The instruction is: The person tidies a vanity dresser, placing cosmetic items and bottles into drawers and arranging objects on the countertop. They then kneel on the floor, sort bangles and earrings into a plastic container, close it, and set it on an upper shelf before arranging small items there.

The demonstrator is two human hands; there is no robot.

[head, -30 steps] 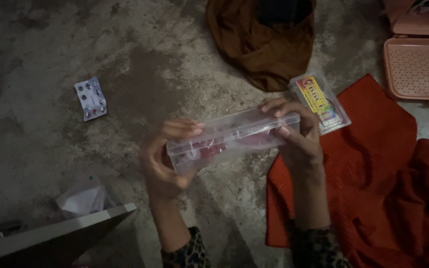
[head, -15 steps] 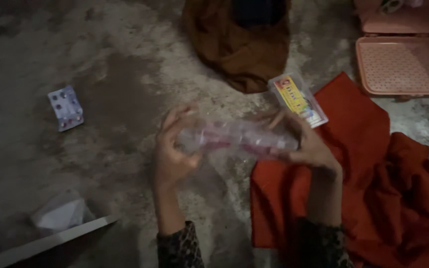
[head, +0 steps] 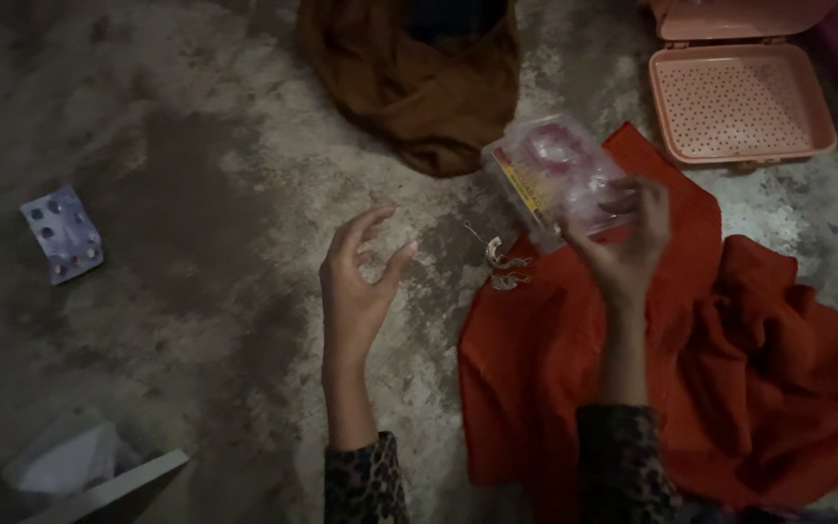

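Note:
My right hand [head: 623, 247] grips a clear plastic box [head: 560, 165] with reddish items inside, held tilted over the upper edge of a red cloth [head: 652, 388]. A small packet with a yellow strip [head: 516, 184] lies just under the box. My left hand [head: 356, 286] hovers above the concrete floor with its fingers spread and nothing in it. Between my hands, small silvery jewellery pieces [head: 501, 262] lie at the edge of the red cloth.
A brown cloth [head: 409, 87] is bunched at the top middle. An open pink plastic case [head: 739, 97] sits at the top right. A blister pack [head: 62, 233] lies on the floor at the left. White crumpled paper and a grey board edge [head: 89, 466] are at the bottom left.
My left hand has let go of the clear box and moved away, open. My right hand alone carried the box to the right and up. Silvery pieces now lie on the floor.

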